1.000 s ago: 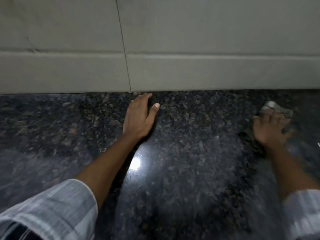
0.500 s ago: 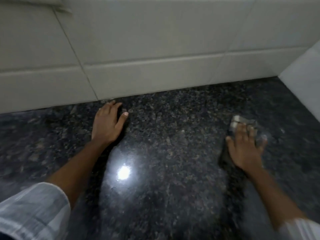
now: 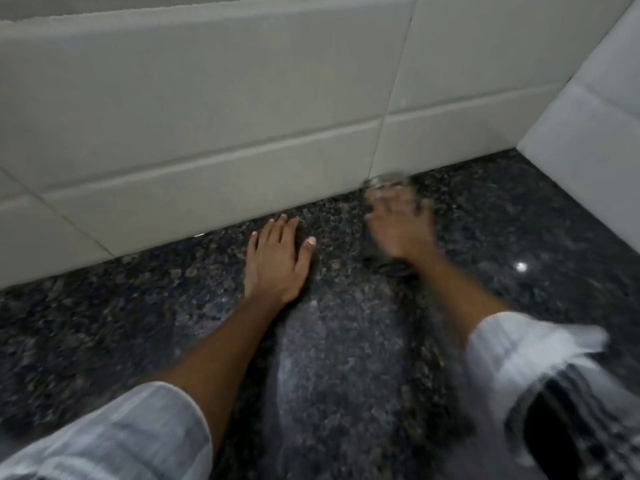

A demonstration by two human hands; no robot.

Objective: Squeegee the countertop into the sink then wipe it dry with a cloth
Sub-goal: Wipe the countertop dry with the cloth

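Dark speckled granite countertop (image 3: 346, 358) running up to pale wall tiles (image 3: 207, 116), corner off to the right. Bracing with left hand (image 3: 277, 261), flat and fingers straight, just short of the tiles. Pressing cloth (image 3: 388, 180) under right hand (image 3: 400, 226), immediately right of the left one, hard against the tile foot; too blurred for telling the grip. Probably drying the back edge: worth keeping the palm flat, overlapping strokes, pulling away from the wall joint.
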